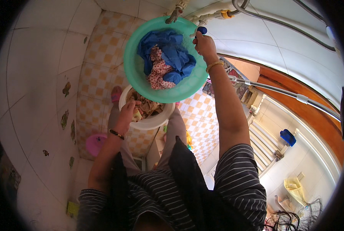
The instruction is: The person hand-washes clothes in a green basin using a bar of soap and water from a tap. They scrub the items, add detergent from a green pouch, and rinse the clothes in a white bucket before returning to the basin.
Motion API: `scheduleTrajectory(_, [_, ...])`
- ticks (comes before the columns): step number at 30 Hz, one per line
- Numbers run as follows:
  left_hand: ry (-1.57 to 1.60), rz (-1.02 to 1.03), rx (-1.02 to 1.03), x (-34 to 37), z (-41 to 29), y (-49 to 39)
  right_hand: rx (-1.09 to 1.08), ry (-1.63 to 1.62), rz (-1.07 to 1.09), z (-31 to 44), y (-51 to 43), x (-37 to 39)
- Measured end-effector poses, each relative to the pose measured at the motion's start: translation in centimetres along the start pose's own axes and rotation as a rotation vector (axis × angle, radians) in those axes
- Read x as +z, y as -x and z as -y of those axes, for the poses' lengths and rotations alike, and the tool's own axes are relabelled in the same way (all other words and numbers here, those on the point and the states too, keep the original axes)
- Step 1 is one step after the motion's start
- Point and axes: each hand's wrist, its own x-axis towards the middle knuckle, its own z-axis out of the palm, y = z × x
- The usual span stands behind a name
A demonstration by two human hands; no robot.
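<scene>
My right hand (205, 45) is at the blue handle of a water tap (202, 30), its fingers closed around the lower side. Below the taps sits a green plastic basin (189, 89) with water, a blue cloth (177, 55) and a white cloth with a red pattern (160, 72) in it. Partly under that basin is a white basin (149, 124) holding brown cloth (147, 106). Over its left side my left hand (130, 112) grips a pale, crumpled cloth (136, 115).
A second tap (175, 16) points down over the green basin's rim. A pink basin (96, 144) lies on the tiled floor at the left. To the right are a metal pole (276, 91), a white radiator (261, 144) and a wooden door frame (304, 104). My feet flank the white basin.
</scene>
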Motion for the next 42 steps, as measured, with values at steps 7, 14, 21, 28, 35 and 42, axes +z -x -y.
scheduleTrajectory(7, [-0.047, 0.003, 0.123, 2.0, -0.4, -0.7, 0.216, -0.57, -0.009, -1.1, 6.8, 2.3])
scheduleTrajectory(14, [-0.061, 0.08, 0.03, 0.8, 1.8, -2.9, -0.217, -0.09, -0.026, -2.3, 16.1, 6.9])
scheduleTrajectory(21, [-0.128, -0.02, -0.078, -2.8, 5.1, 1.6, -0.397, 0.084, -0.233, 1.8, 8.9, 6.6])
scheduleTrajectory(28, [-0.117, -0.053, -0.125, -5.3, 7.6, 5.0, -0.257, 0.221, -0.168, 3.7, 6.0, 13.8])
scheduleTrajectory(35, [-0.169, -0.1, -0.149, -5.5, 7.5, 5.6, -0.219, 0.22, -0.243, 2.2, 4.8, 17.0])
scheduleTrajectory(42, [-0.133, -0.145, -0.2, -4.7, 6.8, 6.1, -0.205, 0.275, -0.23, 1.2, 1.7, 17.4])
